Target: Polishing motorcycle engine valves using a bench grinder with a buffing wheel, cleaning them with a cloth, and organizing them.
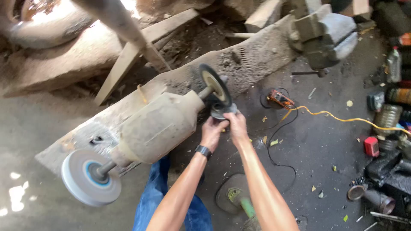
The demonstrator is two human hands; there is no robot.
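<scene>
Both hands are close together, almost touching, at the right end of the grinder. The left hand [212,130], with a black watch [203,151] on its wrist, is curled around a small round metal part [221,111]. The right hand [236,124] grips the same part from the other side. The part sits just above the fingers and right under the dark wheel [215,84], maybe touching it; I cannot tell for sure.

The wheel is just above and ahead of the hands. Both hands are about as near to it, and the right one is a bit closer to its lower edge.

The grinder [159,126] is long and dusty. It lies slanted, from low on the left up to the right. At its far low end is a grey wheel [87,179], well apart from both hands. The grinder rests on a worn wooden plank [252,57] that slants the same way.

On the floor to the right lie a yellow cord [342,119] and an orange plug box [280,99].
</scene>
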